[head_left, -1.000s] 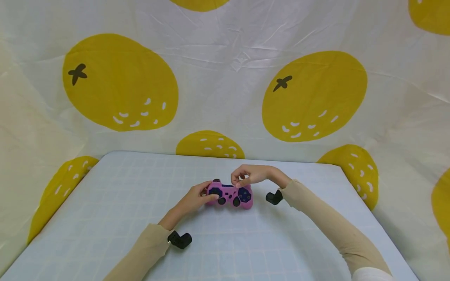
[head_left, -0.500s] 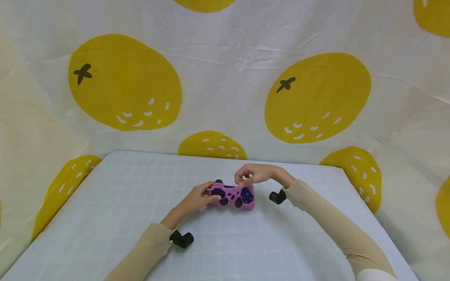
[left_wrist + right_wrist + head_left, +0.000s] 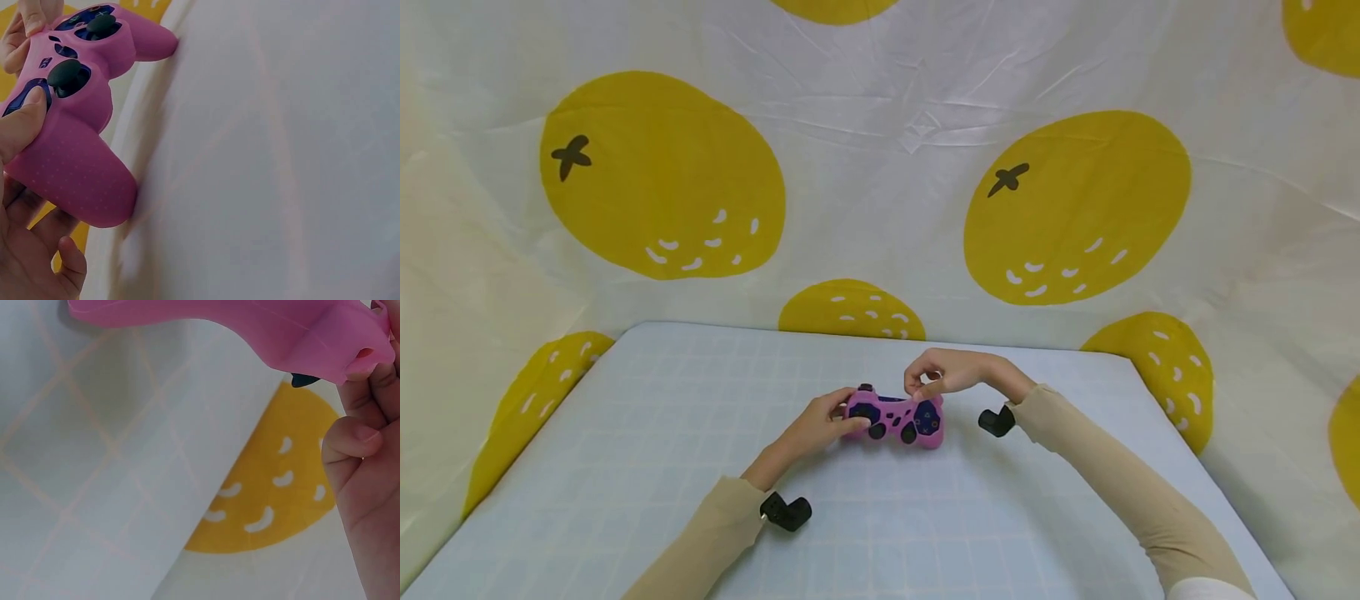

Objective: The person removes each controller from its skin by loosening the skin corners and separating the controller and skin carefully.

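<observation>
- as far as the head view shows, the game controller of navy and black plastic [image 3: 895,419] is over the far middle of the pale blue, faintly gridded worktop [image 3: 880,517]; whether its rounded pink handles [image 3: 94,187] touch down, i cannot tell.
- it is likely light and stiff, sturdy rather than fragile, whereas the dotted, pink, rubbery cover [image 3: 65,159] around it looks soft, thin and stretchy, and probably not slippery against bare skin.
- the handles seem the surest place to take hold; the black, mushroom-shaped thumbsticks [image 3: 64,74] would likely tilt under pressure. a hard tug near the small opening [image 3: 364,354] could perhaps tear the cover.
- the left hand [image 3: 812,423] grips the controller's left end, thumb on the front face, fingers behind.
- the right hand [image 3: 951,371] arches in from the right, wrist bent, pinching the cover's far edge between thumb and curled fingers.
- both forearms, in beige sleeves [image 3: 707,533], angle inward.
</observation>
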The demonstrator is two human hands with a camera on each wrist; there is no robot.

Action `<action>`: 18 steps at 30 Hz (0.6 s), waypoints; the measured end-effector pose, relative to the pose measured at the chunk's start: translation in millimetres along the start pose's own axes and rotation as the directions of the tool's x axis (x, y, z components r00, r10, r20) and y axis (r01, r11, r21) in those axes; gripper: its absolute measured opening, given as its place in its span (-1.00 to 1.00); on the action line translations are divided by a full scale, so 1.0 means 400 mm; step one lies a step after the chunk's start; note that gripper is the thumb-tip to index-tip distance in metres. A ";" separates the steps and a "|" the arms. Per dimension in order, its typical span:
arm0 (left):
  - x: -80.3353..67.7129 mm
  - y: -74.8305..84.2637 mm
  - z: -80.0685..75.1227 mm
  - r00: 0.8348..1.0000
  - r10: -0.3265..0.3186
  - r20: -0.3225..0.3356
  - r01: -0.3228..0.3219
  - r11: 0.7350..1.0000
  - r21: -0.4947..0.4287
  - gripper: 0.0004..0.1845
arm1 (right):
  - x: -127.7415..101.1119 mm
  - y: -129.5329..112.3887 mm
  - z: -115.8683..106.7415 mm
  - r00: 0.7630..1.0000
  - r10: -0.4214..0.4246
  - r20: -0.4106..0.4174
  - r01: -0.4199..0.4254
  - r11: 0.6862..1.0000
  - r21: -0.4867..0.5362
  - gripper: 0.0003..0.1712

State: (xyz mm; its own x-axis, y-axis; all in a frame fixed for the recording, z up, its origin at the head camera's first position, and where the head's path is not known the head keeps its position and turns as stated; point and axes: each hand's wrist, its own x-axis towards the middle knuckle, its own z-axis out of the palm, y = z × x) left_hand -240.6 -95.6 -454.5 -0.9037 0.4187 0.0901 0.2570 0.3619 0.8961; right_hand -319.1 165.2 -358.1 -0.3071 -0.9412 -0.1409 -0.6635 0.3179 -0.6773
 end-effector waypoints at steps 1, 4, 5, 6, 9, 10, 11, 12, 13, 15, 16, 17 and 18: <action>-0.001 0.000 -0.001 1.000 -0.002 -0.001 0.002 1.000 0.000 -0.41 | -0.001 -0.001 0.000 1.000 0.005 -0.001 -0.005 1.000 0.004 -0.85; -0.002 0.002 -0.002 1.000 -0.008 0.004 0.008 1.000 0.002 -0.40 | -0.003 -0.002 -0.001 1.000 0.018 -0.002 -0.018 1.000 0.015 -0.85; -0.003 0.003 -0.002 1.000 -0.009 0.005 0.009 1.000 0.003 -0.39 | -0.004 -0.002 -0.001 1.000 0.022 -0.001 -0.022 1.000 0.022 -0.85; -0.004 0.004 -0.003 1.000 -0.010 0.004 0.010 1.000 0.005 -0.39 | -0.004 -0.002 -0.001 1.000 0.025 0.000 -0.025 0.999 0.023 -0.85; -0.007 0.007 -0.002 1.000 -0.010 -0.003 0.010 1.000 0.003 -0.42 | -0.003 -0.002 -0.003 1.000 0.027 0.008 -0.028 0.999 0.018 -0.86; -0.007 0.007 -0.001 1.000 -0.004 -0.005 0.004 1.000 0.003 -0.44 | -0.001 -0.001 -0.004 1.000 0.027 0.011 -0.027 0.999 0.016 -0.86; -0.005 0.007 0.000 1.000 0.003 -0.003 -0.003 1.000 0.003 -0.46 | 0.000 0.000 -0.005 1.000 0.023 0.016 -0.024 1.000 0.012 -0.86; -0.004 0.007 0.002 1.000 0.007 -0.002 -0.007 1.000 0.002 -0.48 | 0.002 0.000 -0.006 1.000 0.020 0.022 -0.020 1.000 0.006 -0.86; -0.003 0.008 0.003 1.000 0.008 -0.001 -0.008 1.000 -0.004 -0.50 | 0.005 0.000 -0.008 0.999 0.016 0.027 -0.016 1.000 0.004 -0.87; 0.000 0.009 0.006 1.000 0.008 0.000 -0.008 1.000 -0.003 -0.51 | 0.010 0.001 -0.011 0.999 0.013 0.040 -0.013 1.000 0.003 -0.86; 0.002 0.009 0.007 1.000 0.004 0.002 -0.004 1.000 0.000 -0.52 | 0.012 0.002 -0.012 0.999 0.013 0.047 -0.013 1.000 0.002 -0.86; 0.003 0.009 0.008 1.000 -0.002 0.004 0.002 1.000 0.002 -0.52 | 0.015 0.003 -0.012 0.999 0.013 0.053 -0.013 1.000 -0.001 -0.86; 0.003 0.010 0.008 1.000 -0.006 0.003 0.006 1.000 0.004 -0.52 | 0.017 0.004 -0.013 0.998 0.017 0.059 -0.017 1.000 -0.003 -0.86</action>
State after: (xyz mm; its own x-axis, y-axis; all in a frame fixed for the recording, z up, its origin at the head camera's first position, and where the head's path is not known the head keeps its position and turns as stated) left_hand -239.5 -91.1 -452.3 -0.9041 0.4191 0.0832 0.2529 0.3678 0.8949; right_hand -325.9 160.0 -356.4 -0.2777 -0.9407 -0.1948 -0.6601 0.3341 -0.6728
